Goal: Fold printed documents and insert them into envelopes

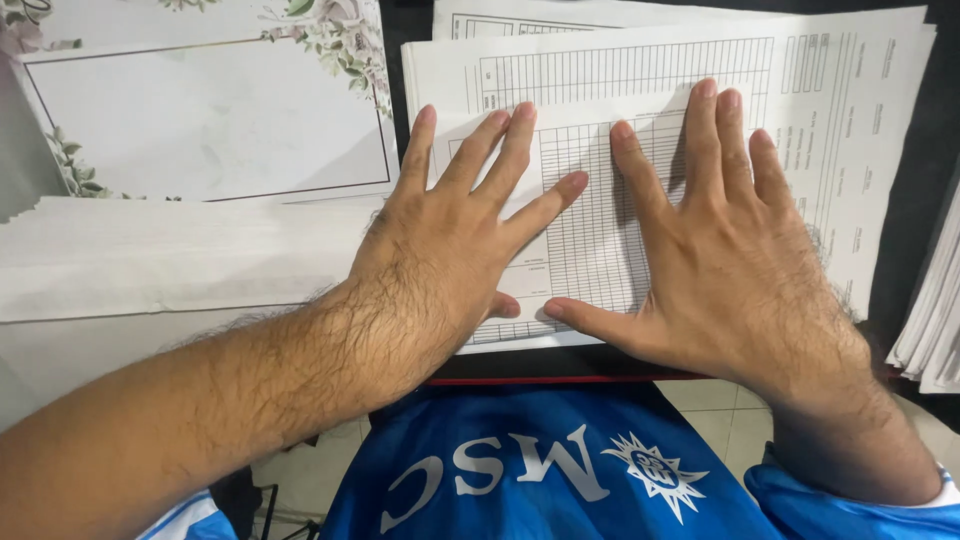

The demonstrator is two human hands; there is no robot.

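Both hands lay flat, fingers spread, on a white gridded form (pixel 590 240) topping a paper stack at the dark desk's (pixel 915 200) near edge: left hand (pixel 450 250) on its left half, right hand (pixel 730 250) on its right. A floral-bordered white card (pixel 200 110) sat far left.

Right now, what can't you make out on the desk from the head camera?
- Middle of the top ruled sheet: covered by the left hand and right hand.
- Sheets beneath it: mostly overlapped.
- Paper stack at right: cut by the frame edge.
- Floral-bordered card: top cut off.
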